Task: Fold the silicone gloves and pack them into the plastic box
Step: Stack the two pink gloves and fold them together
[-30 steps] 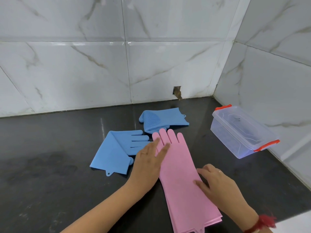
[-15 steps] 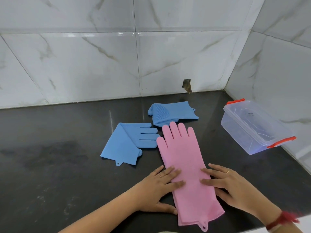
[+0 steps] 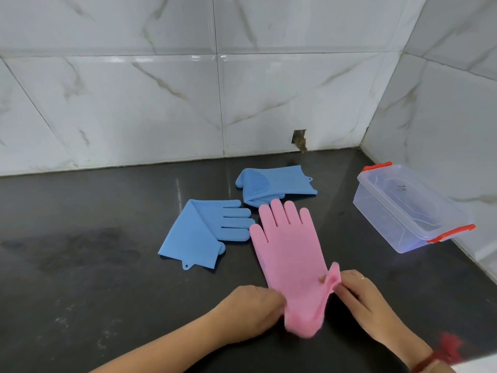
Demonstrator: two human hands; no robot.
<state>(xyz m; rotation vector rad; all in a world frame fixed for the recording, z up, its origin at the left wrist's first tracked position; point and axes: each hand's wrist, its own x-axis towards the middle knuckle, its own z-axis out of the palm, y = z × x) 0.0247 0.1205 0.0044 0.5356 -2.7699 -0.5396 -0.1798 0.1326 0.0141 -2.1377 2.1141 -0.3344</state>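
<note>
Cuff of the pink glove pinched up for folding

It lies lengthwise on the tabletop, tips toward the wall, cuff nearest the person; left hand and right hand flank the cuff, fingers of each pinching an edge; the fold probably runs away from the body; plastic box well apart, rightward.

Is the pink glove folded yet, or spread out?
Mostly spread: the pink glove lies flat with fingers straight, while the left hand and right hand pinch its lifted cuff end.
</note>
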